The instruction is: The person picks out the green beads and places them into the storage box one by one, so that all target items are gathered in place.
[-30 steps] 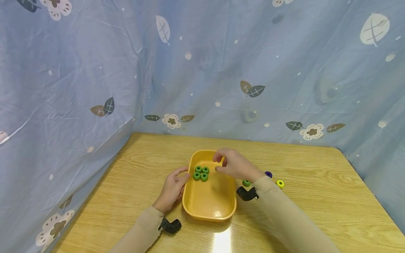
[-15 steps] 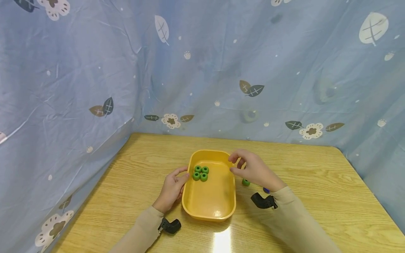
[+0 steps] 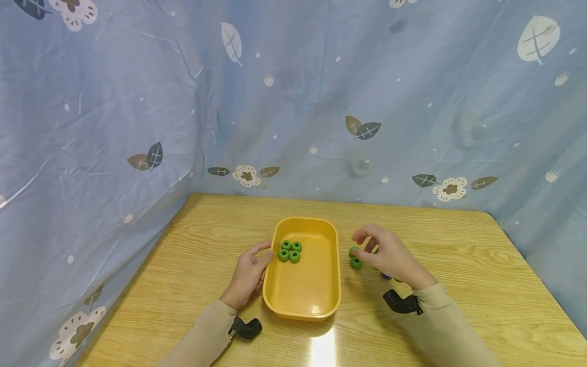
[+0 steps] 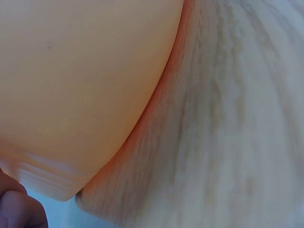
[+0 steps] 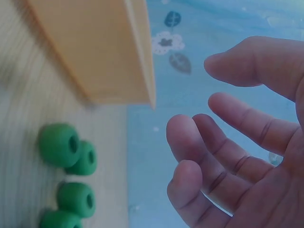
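Note:
My left hand (image 3: 247,275) holds the left side of a yellow plastic tray (image 3: 302,293) with its thumb at the rim. In the left wrist view, fingers (image 4: 21,209) touch the tray's wall (image 4: 85,85) at lower left. Inside the tray, several green beads (image 3: 295,256) with round holes sit grouped in its left half. To the right of the tray, my right hand (image 3: 390,255) hovers over loose green beads (image 3: 356,263), thumb and fingers apart. The right wrist view shows nothing between its fingers (image 5: 185,137); several green beads (image 5: 59,145) lie on the table below.
A dark blue bead (image 3: 386,276) is partly hidden under my right hand. The wooden table (image 3: 220,219) extends around the tray. A blue patterned curtain (image 3: 293,102) hangs behind it and along the left side.
My right hand has moved from over the tray to the right, above the loose beads, and come down a little. My left hand and the tray stay put.

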`<state>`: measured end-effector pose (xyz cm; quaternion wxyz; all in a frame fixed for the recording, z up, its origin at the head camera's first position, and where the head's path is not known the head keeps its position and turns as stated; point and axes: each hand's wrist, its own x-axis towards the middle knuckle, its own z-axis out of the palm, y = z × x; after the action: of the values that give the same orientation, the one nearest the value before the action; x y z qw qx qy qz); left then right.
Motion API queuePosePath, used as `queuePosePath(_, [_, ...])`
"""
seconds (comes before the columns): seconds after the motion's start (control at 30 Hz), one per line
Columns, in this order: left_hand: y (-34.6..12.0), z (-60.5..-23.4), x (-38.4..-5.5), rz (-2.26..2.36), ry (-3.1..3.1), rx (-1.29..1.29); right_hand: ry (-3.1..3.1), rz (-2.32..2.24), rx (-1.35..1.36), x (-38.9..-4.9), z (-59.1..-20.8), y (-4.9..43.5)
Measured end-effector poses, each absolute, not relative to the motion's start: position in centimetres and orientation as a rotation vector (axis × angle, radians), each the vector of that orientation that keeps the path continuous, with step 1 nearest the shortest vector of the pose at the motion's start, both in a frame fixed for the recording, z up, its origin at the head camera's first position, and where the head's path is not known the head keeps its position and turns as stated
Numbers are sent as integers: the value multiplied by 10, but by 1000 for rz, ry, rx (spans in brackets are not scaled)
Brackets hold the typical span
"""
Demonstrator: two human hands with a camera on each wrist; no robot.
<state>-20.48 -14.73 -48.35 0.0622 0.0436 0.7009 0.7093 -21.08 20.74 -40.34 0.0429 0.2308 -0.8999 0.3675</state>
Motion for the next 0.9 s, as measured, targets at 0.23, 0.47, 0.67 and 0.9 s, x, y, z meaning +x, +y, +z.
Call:
queuePosePath(0.23, [-148, -485, -205, 2143, 2117, 139, -2821, 1050, 645, -206, -411, 221])
queuePosePath(0.47, [-147, -484, -205, 2137, 2134, 125, -2846, 979, 612, -203, -420, 232])
queuePosePath(0.67, [-147, -484, -205, 2129, 2141, 116, -2859, 907, 624, -202, -430, 237])
queuePosePath(0.9, [-147, -485, -205, 2139, 2122, 116, -2869, 826, 590, -202, -435, 238])
